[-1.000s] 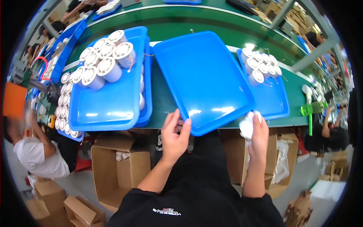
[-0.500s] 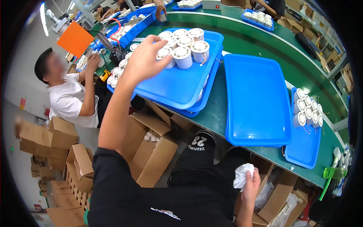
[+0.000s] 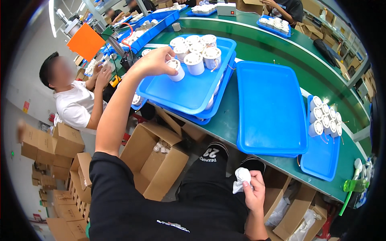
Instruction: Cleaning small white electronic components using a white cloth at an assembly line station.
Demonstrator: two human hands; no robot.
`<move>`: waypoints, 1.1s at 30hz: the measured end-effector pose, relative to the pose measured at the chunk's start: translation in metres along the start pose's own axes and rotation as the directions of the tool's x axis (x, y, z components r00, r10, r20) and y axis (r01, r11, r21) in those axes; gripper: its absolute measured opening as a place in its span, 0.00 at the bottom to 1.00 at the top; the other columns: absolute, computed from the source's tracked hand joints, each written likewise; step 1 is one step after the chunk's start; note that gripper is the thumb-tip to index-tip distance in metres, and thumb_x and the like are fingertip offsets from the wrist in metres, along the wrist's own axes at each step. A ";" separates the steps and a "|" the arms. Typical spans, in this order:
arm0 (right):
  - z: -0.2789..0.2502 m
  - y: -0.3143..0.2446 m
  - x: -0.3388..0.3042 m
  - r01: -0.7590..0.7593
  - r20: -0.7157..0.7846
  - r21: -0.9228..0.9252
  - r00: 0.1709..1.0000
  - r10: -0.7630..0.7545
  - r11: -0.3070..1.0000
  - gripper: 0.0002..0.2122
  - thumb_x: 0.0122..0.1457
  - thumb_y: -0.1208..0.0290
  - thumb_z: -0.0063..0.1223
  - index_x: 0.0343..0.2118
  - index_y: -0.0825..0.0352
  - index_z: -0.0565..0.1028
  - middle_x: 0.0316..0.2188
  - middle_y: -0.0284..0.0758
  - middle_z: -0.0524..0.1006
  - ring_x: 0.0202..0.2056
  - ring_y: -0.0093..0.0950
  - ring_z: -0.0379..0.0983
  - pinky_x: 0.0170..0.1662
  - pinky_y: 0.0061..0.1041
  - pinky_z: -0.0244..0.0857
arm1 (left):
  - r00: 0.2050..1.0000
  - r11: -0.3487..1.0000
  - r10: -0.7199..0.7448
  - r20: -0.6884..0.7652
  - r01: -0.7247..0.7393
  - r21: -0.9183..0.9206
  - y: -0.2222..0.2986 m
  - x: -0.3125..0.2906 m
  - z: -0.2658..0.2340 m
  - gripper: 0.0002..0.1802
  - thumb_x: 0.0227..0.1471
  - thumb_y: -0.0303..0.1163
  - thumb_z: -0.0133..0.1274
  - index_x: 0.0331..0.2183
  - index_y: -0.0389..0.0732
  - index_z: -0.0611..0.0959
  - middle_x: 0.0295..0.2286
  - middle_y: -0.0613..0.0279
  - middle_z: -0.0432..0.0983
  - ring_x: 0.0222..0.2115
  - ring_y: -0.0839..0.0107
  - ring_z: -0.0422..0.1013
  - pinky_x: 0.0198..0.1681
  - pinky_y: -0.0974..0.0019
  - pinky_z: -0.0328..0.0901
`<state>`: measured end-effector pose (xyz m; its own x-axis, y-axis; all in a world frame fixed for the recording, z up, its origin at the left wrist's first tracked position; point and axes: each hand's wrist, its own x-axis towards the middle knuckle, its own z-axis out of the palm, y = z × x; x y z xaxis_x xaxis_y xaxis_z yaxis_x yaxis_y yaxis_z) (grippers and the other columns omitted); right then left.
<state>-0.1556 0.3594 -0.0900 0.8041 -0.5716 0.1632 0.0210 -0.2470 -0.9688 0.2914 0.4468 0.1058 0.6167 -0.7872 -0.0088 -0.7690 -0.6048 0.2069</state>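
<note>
My left hand (image 3: 157,63) reaches over the stacked blue trays (image 3: 177,101) and grips a white cylindrical part (image 3: 175,71) with a slotted round top. The part tilts a little and sits slightly apart from several like it, white cylinders (image 3: 194,63) grouped at the far end of the top tray. Thin wires hang from some of these. Low in front of my body, my right hand (image 3: 255,192) is closed around a crumpled white cloth (image 3: 242,180). Its fingers bunch the cloth's lower right side.
A bare blue tray (image 3: 271,108) lies to the right. Beyond it, another blue tray (image 3: 319,160) carries several white cylinders (image 3: 325,118). An open cardboard box (image 3: 152,164) stands below the green table edge. A co-worker in a white shirt (image 3: 74,106) sits at the left.
My left hand has closed on one cylinder and drawn it slightly away from the group. My right hand has moved left and up with the cloth.
</note>
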 end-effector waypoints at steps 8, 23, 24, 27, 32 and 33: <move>-0.002 -0.054 0.043 0.444 -0.069 -0.212 0.882 -0.467 0.870 0.09 0.46 0.80 0.56 0.33 0.72 0.77 0.35 0.39 0.66 0.34 0.32 0.65 0.36 0.26 0.60 | 0.867 0.884 0.241 -0.435 -0.381 -0.270 0.033 -0.087 -0.001 0.30 0.35 0.32 0.65 0.45 0.37 0.79 0.40 0.57 0.72 0.37 0.69 0.72 0.39 0.69 0.70; 0.016 -0.059 0.075 0.555 -0.008 -0.670 0.659 -0.752 0.493 0.16 0.45 0.63 0.54 0.38 0.63 0.78 0.36 0.29 0.70 0.39 0.31 0.65 0.50 0.43 0.55 | 0.731 0.541 0.491 -0.474 -0.682 -0.491 0.159 -0.156 0.135 0.31 0.26 0.22 0.67 0.41 0.32 0.80 0.35 0.55 0.73 0.30 0.66 0.73 0.28 0.70 0.71; 0.012 -0.056 0.074 0.520 -0.015 -0.687 0.687 -0.726 0.507 0.16 0.46 0.63 0.53 0.38 0.64 0.78 0.36 0.31 0.71 0.38 0.32 0.66 0.50 0.43 0.55 | 0.739 0.552 0.491 -0.461 -0.673 -0.492 0.162 -0.155 0.143 0.31 0.26 0.22 0.67 0.41 0.32 0.80 0.34 0.55 0.73 0.29 0.66 0.73 0.27 0.71 0.70; -0.002 -0.045 0.073 0.463 -0.035 -0.704 0.735 -0.677 0.538 0.16 0.48 0.63 0.52 0.38 0.67 0.77 0.37 0.33 0.72 0.38 0.33 0.67 0.51 0.44 0.56 | 0.753 0.563 0.475 -0.455 -0.657 -0.501 0.177 -0.153 0.162 0.29 0.24 0.24 0.66 0.38 0.33 0.81 0.32 0.56 0.73 0.28 0.66 0.72 0.28 0.69 0.69; -0.008 -0.027 0.069 0.411 -0.080 -0.702 0.766 -0.638 0.581 0.16 0.51 0.63 0.51 0.39 0.67 0.78 0.39 0.35 0.71 0.42 0.36 0.65 0.52 0.44 0.57 | 0.715 0.595 0.469 -0.518 -0.690 -0.413 0.184 -0.145 0.176 0.28 0.23 0.26 0.68 0.35 0.33 0.81 0.31 0.57 0.72 0.29 0.65 0.72 0.30 0.68 0.68; -0.004 -0.023 0.065 0.409 -0.083 -0.701 0.767 -0.636 0.585 0.16 0.51 0.63 0.51 0.39 0.67 0.78 0.39 0.35 0.71 0.42 0.36 0.65 0.52 0.44 0.57 | 0.707 0.593 0.470 -0.528 -0.697 -0.404 0.182 -0.142 0.176 0.30 0.25 0.25 0.68 0.38 0.32 0.80 0.34 0.55 0.72 0.30 0.64 0.72 0.30 0.67 0.69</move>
<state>-0.1060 0.3249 -0.0567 0.5542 -0.3461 0.7570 -0.0748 -0.9265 -0.3688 0.0343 0.4279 -0.0276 0.1631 -0.7771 0.6079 -0.8176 0.2385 0.5241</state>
